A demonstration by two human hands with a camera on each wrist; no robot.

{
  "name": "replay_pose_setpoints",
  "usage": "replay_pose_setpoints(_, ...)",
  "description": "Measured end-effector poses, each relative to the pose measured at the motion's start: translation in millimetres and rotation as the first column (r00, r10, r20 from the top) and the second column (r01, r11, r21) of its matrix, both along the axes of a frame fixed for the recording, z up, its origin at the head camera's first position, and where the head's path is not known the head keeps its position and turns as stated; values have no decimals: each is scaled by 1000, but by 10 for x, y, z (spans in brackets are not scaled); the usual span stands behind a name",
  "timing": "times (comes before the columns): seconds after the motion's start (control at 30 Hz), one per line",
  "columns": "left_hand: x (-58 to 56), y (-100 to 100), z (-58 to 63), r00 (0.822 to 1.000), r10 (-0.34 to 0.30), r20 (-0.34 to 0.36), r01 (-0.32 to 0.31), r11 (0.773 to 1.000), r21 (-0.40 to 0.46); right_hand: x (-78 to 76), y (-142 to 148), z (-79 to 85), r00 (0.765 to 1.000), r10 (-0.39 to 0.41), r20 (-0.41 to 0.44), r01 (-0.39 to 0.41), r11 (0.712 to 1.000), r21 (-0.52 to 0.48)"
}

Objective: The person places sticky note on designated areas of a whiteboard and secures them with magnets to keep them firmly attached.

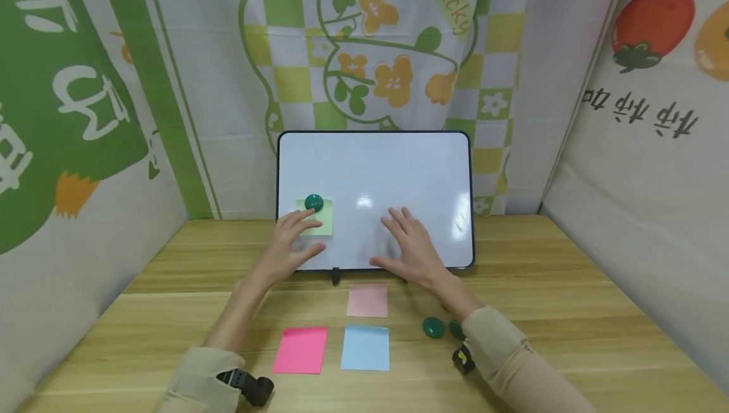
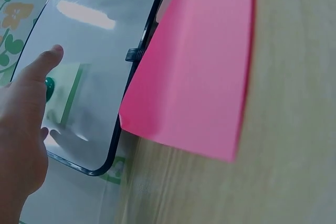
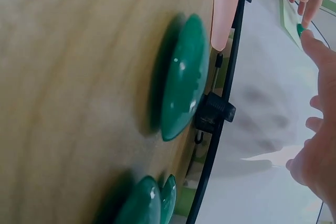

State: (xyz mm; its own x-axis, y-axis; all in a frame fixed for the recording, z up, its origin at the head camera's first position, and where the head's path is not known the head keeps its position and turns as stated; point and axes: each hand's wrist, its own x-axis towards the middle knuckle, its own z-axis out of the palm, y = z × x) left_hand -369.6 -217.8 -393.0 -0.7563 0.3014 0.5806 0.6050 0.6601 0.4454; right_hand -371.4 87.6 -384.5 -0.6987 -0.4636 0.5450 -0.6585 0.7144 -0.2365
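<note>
Beige sleeves lead to left hand and right hand, each grip spread, holding nothing; a green magnet presumably secures the pale-green note to the whiteboard (loose magnets lie handy on the surface).

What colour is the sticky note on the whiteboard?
The sticky note on the whiteboard is pale green; the head view shows it best.
</note>
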Motion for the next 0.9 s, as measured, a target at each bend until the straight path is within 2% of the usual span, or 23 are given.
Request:
replay_pose_setpoints(0.13,24,18,-3,1000,4,28,-4,1000,-18,14,15,8,1000,8,18,-8,1000,6)
replay_pose_setpoints(0.37,71,79,11,997,3,75,1,999,-51,66,87,-1,989,-6,147,-5,997,72)
replay_pose_setpoints(0.73,115,241,100,999,-44,20,47,984,-170,167,222,7,973,-3,231,-27,992,126)
replay_pose_setpoints(0.9,126,290,112,997,-70,27,74,985,-157,183,280,18,962,21,272,-54,992,118)
